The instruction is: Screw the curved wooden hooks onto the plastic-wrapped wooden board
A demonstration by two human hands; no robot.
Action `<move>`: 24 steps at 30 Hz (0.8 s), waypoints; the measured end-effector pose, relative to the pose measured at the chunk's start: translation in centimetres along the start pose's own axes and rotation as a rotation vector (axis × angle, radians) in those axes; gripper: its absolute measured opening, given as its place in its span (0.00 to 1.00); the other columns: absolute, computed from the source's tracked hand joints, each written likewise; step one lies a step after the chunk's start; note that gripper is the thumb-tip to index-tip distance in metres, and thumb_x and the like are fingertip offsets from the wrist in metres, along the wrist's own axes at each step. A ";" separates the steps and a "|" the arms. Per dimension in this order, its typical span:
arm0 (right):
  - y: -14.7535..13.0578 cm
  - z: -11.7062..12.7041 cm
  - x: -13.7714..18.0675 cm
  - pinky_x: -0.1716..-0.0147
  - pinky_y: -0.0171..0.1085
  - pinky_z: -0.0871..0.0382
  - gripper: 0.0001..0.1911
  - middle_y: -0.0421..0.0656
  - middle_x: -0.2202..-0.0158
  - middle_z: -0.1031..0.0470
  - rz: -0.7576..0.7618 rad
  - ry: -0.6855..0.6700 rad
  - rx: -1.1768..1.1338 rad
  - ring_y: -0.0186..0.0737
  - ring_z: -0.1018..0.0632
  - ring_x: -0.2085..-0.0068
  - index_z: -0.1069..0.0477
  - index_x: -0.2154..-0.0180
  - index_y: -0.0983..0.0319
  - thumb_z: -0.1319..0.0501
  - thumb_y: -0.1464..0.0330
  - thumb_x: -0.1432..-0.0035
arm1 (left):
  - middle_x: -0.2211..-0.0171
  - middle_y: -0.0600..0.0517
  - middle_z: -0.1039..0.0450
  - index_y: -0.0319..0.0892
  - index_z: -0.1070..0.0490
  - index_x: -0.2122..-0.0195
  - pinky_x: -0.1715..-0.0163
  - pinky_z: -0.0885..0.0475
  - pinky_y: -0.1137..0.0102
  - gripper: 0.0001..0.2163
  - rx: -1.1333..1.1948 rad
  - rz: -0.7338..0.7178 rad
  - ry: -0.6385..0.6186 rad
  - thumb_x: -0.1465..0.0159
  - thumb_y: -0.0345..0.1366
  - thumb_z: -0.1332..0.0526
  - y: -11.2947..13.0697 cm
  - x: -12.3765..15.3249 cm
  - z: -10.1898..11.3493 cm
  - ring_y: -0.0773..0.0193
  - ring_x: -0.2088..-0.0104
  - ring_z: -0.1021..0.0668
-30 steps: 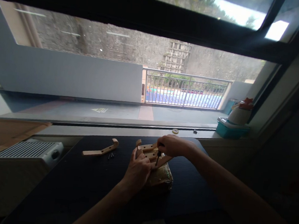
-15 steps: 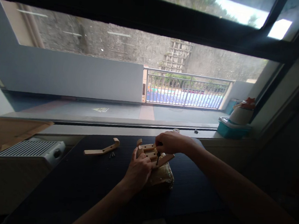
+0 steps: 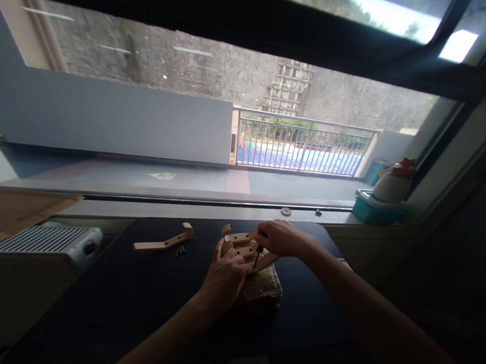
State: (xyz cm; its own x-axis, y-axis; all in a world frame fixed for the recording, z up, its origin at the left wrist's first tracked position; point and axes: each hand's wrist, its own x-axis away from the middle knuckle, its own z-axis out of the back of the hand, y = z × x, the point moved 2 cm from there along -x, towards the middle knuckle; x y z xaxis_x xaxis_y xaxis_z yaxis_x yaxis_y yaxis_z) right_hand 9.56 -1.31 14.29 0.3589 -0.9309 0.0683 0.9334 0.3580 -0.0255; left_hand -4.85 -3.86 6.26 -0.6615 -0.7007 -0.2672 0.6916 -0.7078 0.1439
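Observation:
My right hand [image 3: 279, 237] grips a screwdriver [image 3: 257, 257] that points down, its tip at a wooden hook held under my left hand. My left hand [image 3: 225, 273] is closed around the near wooden hook, pressing it onto a wrapped block [image 3: 265, 287]. Other pale wooden hooks [image 3: 242, 238] with dark holes lie side by side on that block; my hands cover parts of them. To the left, a loose wooden hook [image 3: 162, 245] rests on the dark table [image 3: 136, 292], with several small screws [image 3: 181, 251] beside it.
A window sill beyond the table holds a roll of tape [image 3: 285, 211] and a small dark item [image 3: 318, 212]. A teal box [image 3: 376, 210] with a white container on top stands at the right. On the left are a radiator [image 3: 45, 245] and a cardboard sheet [image 3: 14, 213].
My right hand has turned slightly and shifted a little down and right on the screwdriver. My left hand keeps its place. The camera view has shifted slightly.

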 end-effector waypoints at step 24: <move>0.3 0.1 0.1 0.73 0.32 0.42 0.15 0.46 0.63 0.24 -0.014 -0.023 -0.053 0.38 0.26 0.66 0.28 0.61 0.63 0.49 0.62 0.41 | 0.67 0.51 0.24 0.50 0.25 0.61 0.43 0.59 0.44 0.14 0.005 -0.002 -0.026 0.40 0.27 0.47 0.0 0.0 0.1 0.57 0.58 0.29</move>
State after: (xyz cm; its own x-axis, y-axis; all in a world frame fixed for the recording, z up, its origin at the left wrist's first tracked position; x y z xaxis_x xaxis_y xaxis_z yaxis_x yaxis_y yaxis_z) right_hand 9.90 -1.31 14.36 0.3463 -0.9336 0.0918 0.9372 0.3400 -0.0772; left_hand -4.91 -3.86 6.32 -0.6706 -0.7012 -0.2422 0.6887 -0.7098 0.1479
